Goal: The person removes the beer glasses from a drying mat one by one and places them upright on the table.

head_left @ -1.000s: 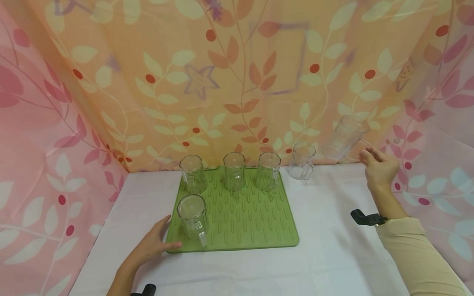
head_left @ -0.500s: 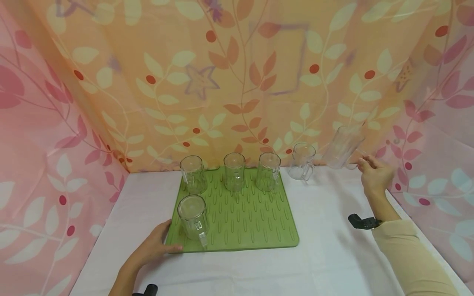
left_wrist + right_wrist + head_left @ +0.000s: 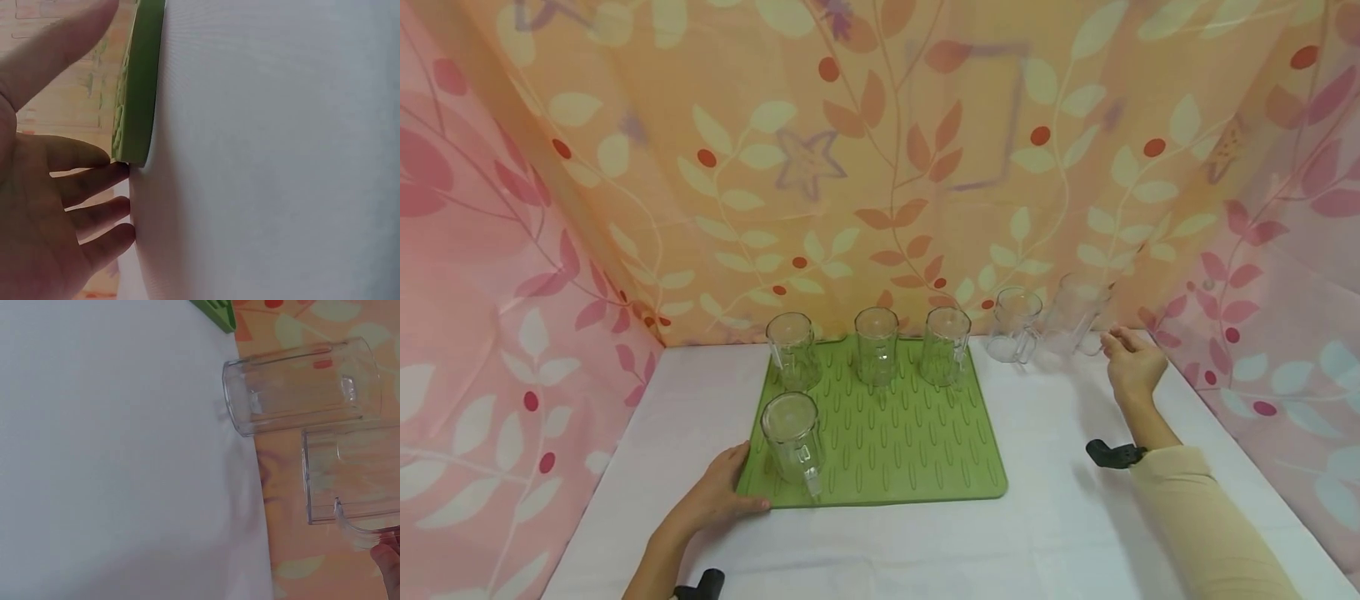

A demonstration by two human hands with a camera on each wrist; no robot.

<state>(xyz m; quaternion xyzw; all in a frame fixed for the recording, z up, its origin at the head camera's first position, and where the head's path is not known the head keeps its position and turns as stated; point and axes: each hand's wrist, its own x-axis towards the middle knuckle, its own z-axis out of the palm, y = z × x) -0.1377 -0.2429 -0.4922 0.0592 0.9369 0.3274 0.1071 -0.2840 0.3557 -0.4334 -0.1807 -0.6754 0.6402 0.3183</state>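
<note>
My right hand (image 3: pixel 1135 367) pinches the handle of a clear glass mug (image 3: pixel 1071 317) at the back right. In the right wrist view this mug (image 3: pixel 356 475) is raised a little off the white tabletop, close beside another glass mug (image 3: pixel 300 387) that stands upright. My left hand (image 3: pixel 711 492) lies at the front left corner of a green ribbed mat (image 3: pixel 910 450), thumb along the front edge. Its fingertips touch the mat's side (image 3: pixel 140 94) and the tabletop in the left wrist view. The nearest mug (image 3: pixel 793 442) stands on that corner of the mat.
Three more glass mugs stand along the mat's back edge: left (image 3: pixel 792 354), middle (image 3: pixel 876 350) and right (image 3: pixel 946 350). A patterned orange cloth (image 3: pixel 925 167) hangs right behind the table, with pink cloth (image 3: pixel 475 333) on both sides.
The held mug has come down and to the left, from tilted to nearly upright, next to the standing mug. My left hand has settled closer against the mat's corner.
</note>
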